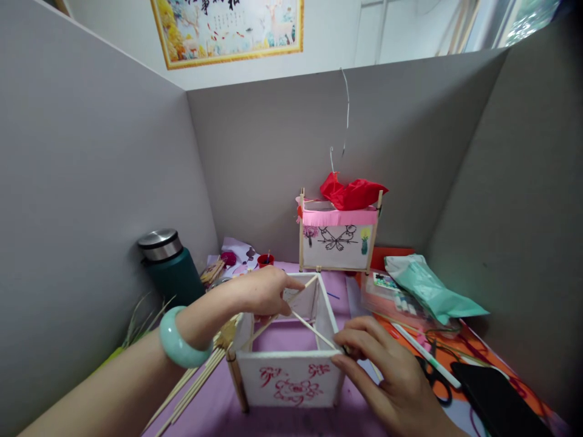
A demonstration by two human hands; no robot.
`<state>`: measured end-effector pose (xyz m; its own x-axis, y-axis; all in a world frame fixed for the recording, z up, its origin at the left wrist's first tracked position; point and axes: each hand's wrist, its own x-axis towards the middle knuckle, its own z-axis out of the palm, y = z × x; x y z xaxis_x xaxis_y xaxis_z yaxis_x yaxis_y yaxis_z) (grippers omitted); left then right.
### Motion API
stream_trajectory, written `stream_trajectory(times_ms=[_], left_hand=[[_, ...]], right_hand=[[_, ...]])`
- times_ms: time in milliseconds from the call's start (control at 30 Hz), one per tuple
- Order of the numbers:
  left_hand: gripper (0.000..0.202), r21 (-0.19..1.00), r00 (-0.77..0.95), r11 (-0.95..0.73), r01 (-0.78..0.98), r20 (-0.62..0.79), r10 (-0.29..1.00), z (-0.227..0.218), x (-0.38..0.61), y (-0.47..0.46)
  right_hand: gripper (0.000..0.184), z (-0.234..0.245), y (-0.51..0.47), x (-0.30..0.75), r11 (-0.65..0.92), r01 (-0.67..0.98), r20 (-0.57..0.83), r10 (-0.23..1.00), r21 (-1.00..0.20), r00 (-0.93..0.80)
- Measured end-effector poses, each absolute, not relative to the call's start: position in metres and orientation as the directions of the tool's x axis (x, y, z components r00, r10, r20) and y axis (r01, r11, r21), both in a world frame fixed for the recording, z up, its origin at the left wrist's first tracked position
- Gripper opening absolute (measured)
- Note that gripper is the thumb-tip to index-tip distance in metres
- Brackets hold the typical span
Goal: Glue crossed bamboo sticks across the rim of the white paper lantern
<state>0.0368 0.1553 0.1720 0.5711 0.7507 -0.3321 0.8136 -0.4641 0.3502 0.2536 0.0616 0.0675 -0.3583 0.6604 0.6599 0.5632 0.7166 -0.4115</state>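
Observation:
An open-topped box-shaped lantern frame (291,379) with white paper sides stands in front of me. Red flower drawings cover its near side, and wooden sticks form its corner posts. Thin wooden sticks (312,329) lie crosswise over its open top. My left hand (266,291), a pale green bangle (175,340) on its wrist, reaches over the top. Its fingers close on the sticks near where they cross, the index finger pointing along one; the thumb side is partly hidden. My right hand (382,370) pinches the near right top corner, at one stick's end.
Behind stands a decorated lantern (337,246) with red cloth on top. At left are a teal bottle (175,273) and loose sticks (194,388). Scissors (435,379), a black phone-like slab (501,400) and a green plastic packet (432,288) lie right. Grey partitions (273,158) surround the table.

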Motion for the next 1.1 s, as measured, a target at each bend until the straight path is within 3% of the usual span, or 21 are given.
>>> stream_trajectory(times_ms=[167, 333, 500, 767, 967, 1100], left_hand=[[0.064, 0.358, 0.590, -0.479, 0.802, -0.344, 0.730, 0.172, 0.037, 0.155], [0.065, 0.362, 0.578, -0.463, 0.809, -0.349, 0.738, 0.172, 0.036, 0.154], [0.066, 0.361, 0.584, -0.470, 0.805, -0.352, 0.731, 0.171, 0.036, 0.157], [0.052, 0.341, 0.610, -0.507, 0.792, -0.388, 0.691, 0.177, 0.038, 0.158], [0.032, 0.183, 0.619, -0.595, 0.783, -0.129, 0.775, 0.177, 0.050, 0.161], [0.034, 0.191, 0.532, -0.512, 0.838, -0.070, 0.844, 0.168, 0.058, 0.165]], right_hand=[[0.018, 0.081, 0.068, 0.259, 0.670, 0.521, 0.605, 0.728, -0.529, -0.322], [0.027, 0.090, 0.125, 0.257, 0.434, 0.486, 0.463, 0.884, -0.759, -0.066], [0.038, 0.085, 0.170, 0.245, 0.282, 0.320, 0.255, 0.959, -0.905, -0.125], [0.034, 0.089, 0.164, 0.241, 0.315, 0.260, 0.256, 0.937, -0.913, -0.236], [0.035, 0.087, 0.165, 0.240, 0.311, 0.211, 0.256, 0.934, -0.927, -0.249], [0.036, 0.087, 0.163, 0.239, 0.294, 0.194, 0.244, 0.938, -0.936, -0.245]])
